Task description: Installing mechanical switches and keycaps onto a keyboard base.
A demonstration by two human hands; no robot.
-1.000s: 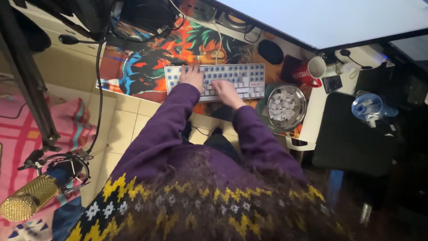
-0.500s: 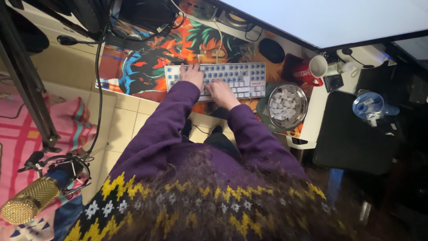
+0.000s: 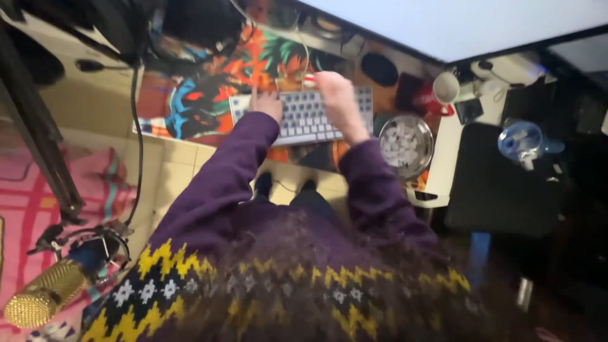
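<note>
Keyboard point(image 3: 303, 116) sits on a bright printed mat point(image 3: 196, 104) at the desk point(image 3: 451, 149) edge, just below the monitor point(image 3: 456, 25). Pic is blurred by motion, so fine detail is lost.

L hand point(image 3: 268, 103) lies on the keyboard's left end, fingers laid forward over the keys; can't tell how far they're spread. R hand point(image 3: 337, 95) is lifted over the keyboard's upper middle/right, fingers curled in. Something small and red/white shows at its fingertips near the keyboard's top edge, but too blurred to say if it's pinched or what it is. Both arms are in purple sleeves point(image 3: 237, 164), w/ a yellow/white patterned knit across the shoulders.

Just right of the keyboard: a round metal bowl point(image 3: 406, 144) w/ pale keycaps point(image 3: 401, 136) heaped inside, near but not touching the R hand. Beyond it, a red mug point(image 3: 437, 95) lying tilted, mouth toward the cam. Further right, a black surface w/ a blue-ish clear lidded container point(image 3: 520, 140) on it.

Left side: a cable point(image 3: 136, 126) hangs down off the desk over pale floor tiles; a gold mic point(image 3: 44, 294) in a shock mount lies at bottom left on a pink plaid cloth point(image 3: 31, 202).
</note>
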